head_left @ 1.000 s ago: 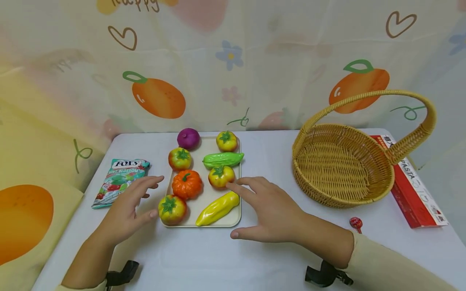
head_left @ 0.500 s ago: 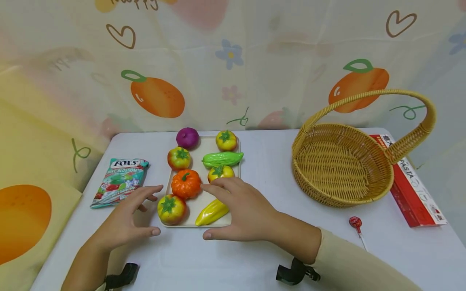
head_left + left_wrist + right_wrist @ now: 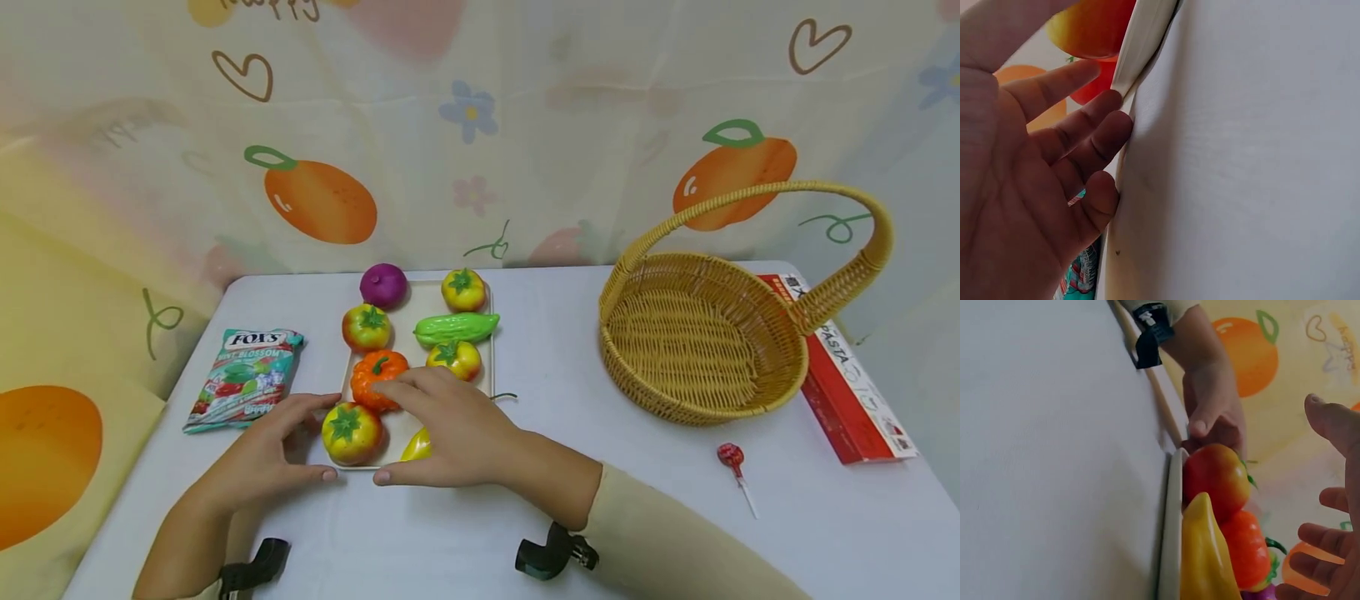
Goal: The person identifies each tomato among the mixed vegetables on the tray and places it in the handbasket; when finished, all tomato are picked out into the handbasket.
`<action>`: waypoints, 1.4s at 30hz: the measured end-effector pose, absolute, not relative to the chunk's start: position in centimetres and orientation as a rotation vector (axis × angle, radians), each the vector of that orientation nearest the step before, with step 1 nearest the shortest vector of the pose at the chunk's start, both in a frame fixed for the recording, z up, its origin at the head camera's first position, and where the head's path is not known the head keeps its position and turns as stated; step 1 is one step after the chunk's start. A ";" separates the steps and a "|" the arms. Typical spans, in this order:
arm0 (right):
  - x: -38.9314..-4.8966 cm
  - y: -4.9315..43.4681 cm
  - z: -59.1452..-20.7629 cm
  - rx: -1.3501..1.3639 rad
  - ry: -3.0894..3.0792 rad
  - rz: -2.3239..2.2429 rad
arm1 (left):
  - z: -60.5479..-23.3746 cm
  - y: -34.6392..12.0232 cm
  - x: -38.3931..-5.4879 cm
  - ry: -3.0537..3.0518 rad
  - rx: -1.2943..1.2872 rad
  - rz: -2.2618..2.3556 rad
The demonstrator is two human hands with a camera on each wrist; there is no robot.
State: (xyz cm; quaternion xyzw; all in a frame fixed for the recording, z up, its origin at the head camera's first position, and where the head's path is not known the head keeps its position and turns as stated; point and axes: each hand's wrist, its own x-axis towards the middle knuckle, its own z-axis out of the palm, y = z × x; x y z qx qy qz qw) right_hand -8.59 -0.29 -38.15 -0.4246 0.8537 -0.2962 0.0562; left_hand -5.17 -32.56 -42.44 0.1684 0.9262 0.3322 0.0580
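Note:
A pale tray [image 3: 429,295] holds toy produce. My left hand [image 3: 273,454] is at its front left corner beside a red-and-yellow tomato [image 3: 352,435], thumb and fingers spread apart; whether they touch the tray I cannot tell. Over the tray's front right, my right hand [image 3: 457,433] hovers with parted fingers and hides most of a yellow pepper [image 3: 417,447]. Its forefinger overlaps an orange pumpkin [image 3: 369,382] in the head view. The right wrist view shows a gap between that hand and the pepper [image 3: 1205,556]. Neither hand grips anything.
Farther back on the tray sit a purple onion [image 3: 384,286], a green bitter melon [image 3: 456,328] and several more tomatoes. A candy bag [image 3: 246,377] lies left. On the right are a wicker basket [image 3: 611,358], a red pasta box [image 3: 855,408] and a lollipop [image 3: 731,456].
My right hand has moved left, from the tray's right edge to over the yellow pepper and near the pumpkin. My left hand has shifted slightly right and lower, closer to the near tomato.

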 end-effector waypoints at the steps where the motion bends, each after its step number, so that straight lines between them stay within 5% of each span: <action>1: -8.6 -0.6 -38.3 -1.281 2.585 -0.902 | -42.4 -32.6 -5.3 2.805 0.512 0.999; 42: -6.3 -6.6 -41.5 -1.017 2.769 -0.961 | -43.0 -32.4 -6.0 2.726 0.495 1.065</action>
